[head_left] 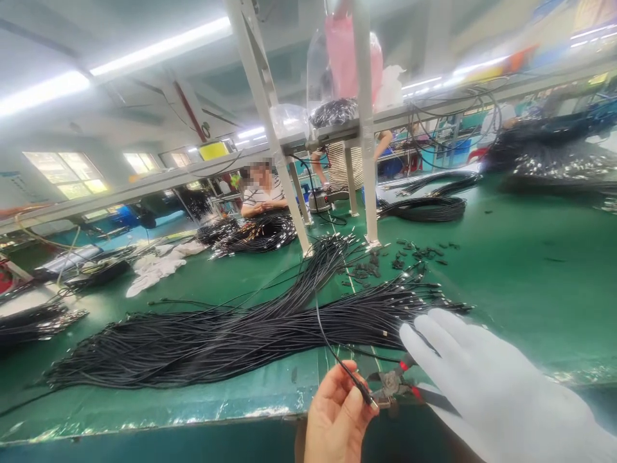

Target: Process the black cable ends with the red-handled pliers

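Low in the middle, my bare left hand pinches a black cable near its plug, between thumb and fingers. The cable's metal tip points down to the right, close to the jaws of a pair of pliers. In a white glove, my right hand is closed around the pliers; red shows on their handles, and the fingers partly hide them. Whether the jaws touch the plug, I cannot tell. Behind both hands a large bundle of black cables stretches across the green table.
Small black pieces are scattered beyond the bundle. White shelf posts rise from the table. Coiled cables lie farther back, and a white cloth is at left. Across the table sits a person in a striped shirt.
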{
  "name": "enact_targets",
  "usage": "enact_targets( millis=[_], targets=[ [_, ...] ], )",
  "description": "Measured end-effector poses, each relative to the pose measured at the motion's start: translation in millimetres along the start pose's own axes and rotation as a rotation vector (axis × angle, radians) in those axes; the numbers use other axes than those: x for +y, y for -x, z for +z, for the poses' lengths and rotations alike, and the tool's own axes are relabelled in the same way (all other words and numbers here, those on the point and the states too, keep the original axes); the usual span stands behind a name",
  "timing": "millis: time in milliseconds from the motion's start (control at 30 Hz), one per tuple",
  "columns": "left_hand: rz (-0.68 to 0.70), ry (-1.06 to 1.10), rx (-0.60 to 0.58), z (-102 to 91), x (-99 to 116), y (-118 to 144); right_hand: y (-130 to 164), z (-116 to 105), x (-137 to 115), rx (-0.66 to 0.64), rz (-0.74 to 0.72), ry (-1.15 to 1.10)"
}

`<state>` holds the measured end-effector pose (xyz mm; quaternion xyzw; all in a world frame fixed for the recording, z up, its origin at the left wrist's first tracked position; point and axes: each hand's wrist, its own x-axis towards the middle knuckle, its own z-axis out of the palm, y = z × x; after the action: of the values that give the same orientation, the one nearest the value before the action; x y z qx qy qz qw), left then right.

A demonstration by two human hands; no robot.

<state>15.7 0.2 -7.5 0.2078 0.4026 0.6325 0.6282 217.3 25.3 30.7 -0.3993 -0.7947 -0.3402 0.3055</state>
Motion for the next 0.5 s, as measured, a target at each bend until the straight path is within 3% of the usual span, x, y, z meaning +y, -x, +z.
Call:
enact_targets(
  millis=[233, 500],
  targets=[
    [-0.026, -0.116, -0.11, -3.1, 2.7, 2.2, -4.2, 0.2, 3.2, 0.026, -0.046, -0.011],
    [-0.039, -0.115, -0.098, -2.4, 1.4, 4.8, -0.9, 4.4, 3.7, -0.083, -0.127, 0.07]
  ],
)
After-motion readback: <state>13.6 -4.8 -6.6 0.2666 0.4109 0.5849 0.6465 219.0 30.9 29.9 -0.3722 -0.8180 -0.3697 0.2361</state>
